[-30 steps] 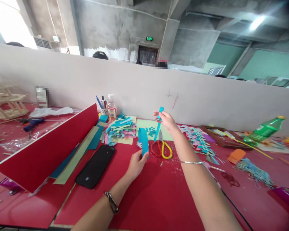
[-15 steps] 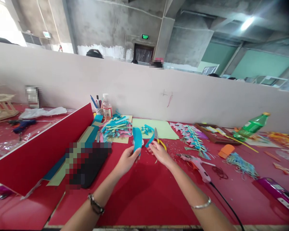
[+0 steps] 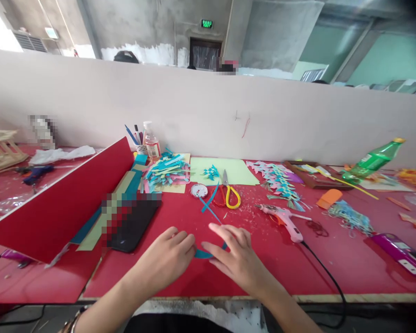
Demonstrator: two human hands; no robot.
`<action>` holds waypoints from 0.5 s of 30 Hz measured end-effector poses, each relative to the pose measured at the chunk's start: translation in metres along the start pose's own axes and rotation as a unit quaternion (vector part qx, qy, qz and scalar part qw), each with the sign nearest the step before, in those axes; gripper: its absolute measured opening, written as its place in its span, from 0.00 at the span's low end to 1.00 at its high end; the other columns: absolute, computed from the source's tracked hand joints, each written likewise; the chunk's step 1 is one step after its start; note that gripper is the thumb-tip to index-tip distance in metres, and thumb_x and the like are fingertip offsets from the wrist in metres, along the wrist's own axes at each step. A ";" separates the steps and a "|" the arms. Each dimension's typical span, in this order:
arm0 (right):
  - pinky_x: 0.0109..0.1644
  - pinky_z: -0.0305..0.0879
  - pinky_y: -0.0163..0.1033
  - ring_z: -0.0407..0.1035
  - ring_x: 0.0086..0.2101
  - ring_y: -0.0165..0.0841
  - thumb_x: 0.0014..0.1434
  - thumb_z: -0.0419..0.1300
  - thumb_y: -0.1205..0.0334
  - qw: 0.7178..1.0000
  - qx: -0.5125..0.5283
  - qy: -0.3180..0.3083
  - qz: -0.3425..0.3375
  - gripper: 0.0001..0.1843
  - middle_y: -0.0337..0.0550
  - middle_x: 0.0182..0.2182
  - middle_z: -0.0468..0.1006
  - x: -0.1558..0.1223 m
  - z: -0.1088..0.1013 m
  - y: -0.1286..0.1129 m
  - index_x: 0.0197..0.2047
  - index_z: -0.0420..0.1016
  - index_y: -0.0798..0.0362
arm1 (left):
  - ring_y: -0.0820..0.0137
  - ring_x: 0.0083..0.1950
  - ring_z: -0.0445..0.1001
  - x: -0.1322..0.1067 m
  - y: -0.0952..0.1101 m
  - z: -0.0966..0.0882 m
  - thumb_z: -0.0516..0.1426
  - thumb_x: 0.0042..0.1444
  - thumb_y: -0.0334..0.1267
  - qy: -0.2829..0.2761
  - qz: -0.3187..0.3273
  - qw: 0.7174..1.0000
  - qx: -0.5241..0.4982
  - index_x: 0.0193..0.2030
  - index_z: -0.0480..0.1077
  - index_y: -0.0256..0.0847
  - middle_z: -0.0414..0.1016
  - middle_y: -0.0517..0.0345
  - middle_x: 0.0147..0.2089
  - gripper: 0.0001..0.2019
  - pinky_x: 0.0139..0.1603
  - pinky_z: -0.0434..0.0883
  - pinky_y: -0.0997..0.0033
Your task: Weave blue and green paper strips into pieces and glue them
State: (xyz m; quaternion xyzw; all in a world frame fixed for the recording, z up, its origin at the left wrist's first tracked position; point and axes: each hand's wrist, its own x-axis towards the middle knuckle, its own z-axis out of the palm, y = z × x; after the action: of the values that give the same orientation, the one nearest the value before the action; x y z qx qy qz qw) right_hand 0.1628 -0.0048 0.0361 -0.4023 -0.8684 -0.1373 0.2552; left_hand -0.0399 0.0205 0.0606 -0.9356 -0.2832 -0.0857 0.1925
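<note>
"Blue paper strip (image 3: 204,255): where is it sitting?"

"Between the left hand (image 3: 169,254) and right hand (image 3: 241,256), above the tabletop (image 3: 208,282). The left fingers are pinching it; the right ones are standing spread near its curve (whether they're touching it, I can't tell)."

"And handling it well?"

"I'd be holding lightly, guiding the bend evenly so the paper isn't creasing."

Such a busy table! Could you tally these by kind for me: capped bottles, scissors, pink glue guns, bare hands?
Bottles: 2, clear bottle and green bottle
Scissors: 1
Pink glue gun: 1
Hands: 2, left hand and right hand
Total: 6
</note>
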 end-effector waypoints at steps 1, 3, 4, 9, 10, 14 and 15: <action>0.45 0.53 0.43 0.61 0.44 0.35 0.57 0.51 0.62 1.000 0.008 -0.002 -0.010 0.10 0.43 0.45 0.69 -0.002 0.004 -0.002 0.41 0.69 0.45 | 0.71 0.28 0.63 -0.002 0.003 0.002 0.49 0.54 0.29 0.002 0.003 1.000 0.007 0.27 0.65 0.38 0.65 0.59 0.27 0.07 0.30 0.55 0.68; 0.43 0.51 0.41 0.62 0.38 0.30 0.60 0.46 0.67 1.000 0.012 -0.001 -0.028 0.12 0.41 0.38 0.73 -0.007 0.012 -0.004 0.36 0.70 0.49 | 0.70 0.29 0.63 -0.007 0.006 0.007 0.49 0.54 0.28 -0.007 -0.001 1.000 0.018 0.28 0.65 0.38 0.66 0.58 0.29 0.07 0.31 0.56 0.68; 0.42 0.50 0.41 0.62 0.36 0.30 0.61 0.44 0.68 0.999 0.004 0.000 -0.034 0.14 0.41 0.35 0.74 -0.009 0.015 -0.004 0.36 0.70 0.51 | 0.70 0.30 0.64 -0.009 0.008 0.009 0.49 0.53 0.27 -0.013 -0.008 1.000 0.023 0.29 0.66 0.37 0.67 0.57 0.30 0.06 0.32 0.56 0.68; 0.38 0.52 0.39 0.61 0.32 0.31 0.59 0.45 0.72 0.999 -0.022 -0.029 -0.028 0.13 0.43 0.33 0.73 -0.018 0.028 -0.007 0.34 0.70 0.54 | 0.69 0.36 0.66 -0.013 0.019 0.023 0.49 0.54 0.26 -0.013 -0.040 0.999 -0.001 0.44 0.64 0.36 0.68 0.54 0.37 0.11 0.37 0.59 0.67; 0.37 0.52 0.38 0.61 0.31 0.31 0.58 0.47 0.72 0.999 -0.016 -0.044 -0.024 0.12 0.43 0.32 0.73 -0.020 0.030 -0.008 0.33 0.71 0.54 | 0.69 0.37 0.66 -0.013 0.022 0.026 0.49 0.54 0.27 -0.014 -0.035 0.999 -0.018 0.46 0.62 0.36 0.68 0.54 0.38 0.12 0.37 0.59 0.68; 0.39 0.53 0.39 0.62 0.33 0.31 0.57 0.49 0.71 0.996 -0.001 -0.083 0.015 0.11 0.43 0.33 0.72 -0.026 0.033 -0.013 0.41 0.69 0.54 | 0.70 0.32 0.65 -0.013 0.033 0.039 0.49 0.55 0.29 -0.026 -0.007 0.998 -0.061 0.36 0.65 0.37 0.66 0.58 0.31 0.05 0.32 0.59 0.69; 0.41 0.53 0.41 0.63 0.34 0.32 0.57 0.49 0.70 0.996 0.003 -0.087 0.022 0.12 0.43 0.35 0.72 -0.027 0.033 -0.014 0.44 0.67 0.53 | 0.70 0.31 0.64 -0.013 0.035 0.042 0.49 0.55 0.29 -0.025 -0.004 0.998 -0.059 0.34 0.65 0.37 0.66 0.58 0.29 0.05 0.30 0.58 0.69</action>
State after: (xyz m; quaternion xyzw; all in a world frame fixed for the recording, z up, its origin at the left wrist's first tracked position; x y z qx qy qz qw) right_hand 0.1556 -0.0161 -0.0071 -0.4315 -0.8785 -0.0935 0.1824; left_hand -0.0292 0.0045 0.0083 -0.9462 -0.2857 -0.0797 0.1292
